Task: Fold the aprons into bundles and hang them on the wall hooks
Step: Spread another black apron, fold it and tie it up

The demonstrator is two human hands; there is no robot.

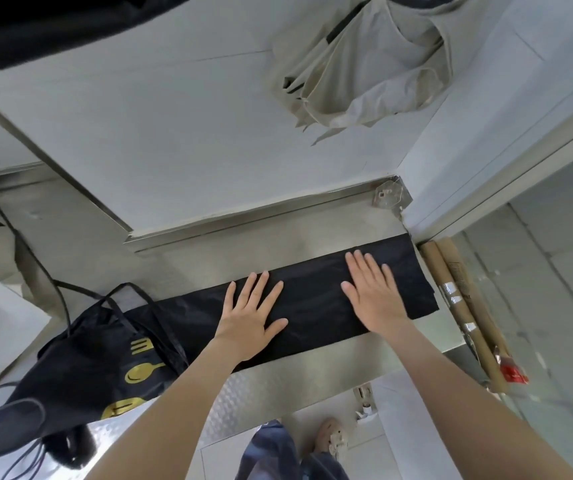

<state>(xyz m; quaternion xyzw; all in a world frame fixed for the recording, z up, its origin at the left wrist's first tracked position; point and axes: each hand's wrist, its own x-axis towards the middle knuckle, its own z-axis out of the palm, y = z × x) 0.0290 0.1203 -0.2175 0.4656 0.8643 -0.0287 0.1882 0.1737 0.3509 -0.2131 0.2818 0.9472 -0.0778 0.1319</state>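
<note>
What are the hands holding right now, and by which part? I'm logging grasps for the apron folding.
Nothing is gripped. The left hand and right hand lie flat, fingers spread, pressing on the folded black apron strip on the steel counter.

A: Light ok? 
B: Bright, even, soft shadows only. Mild glare on the steel tabletop (278, 386) nr bottom edge.
A: Sharpness?
B: Centre crisp; corners smeared, esp. lower left. Wide-angle bends the straight edges outward.
</note>
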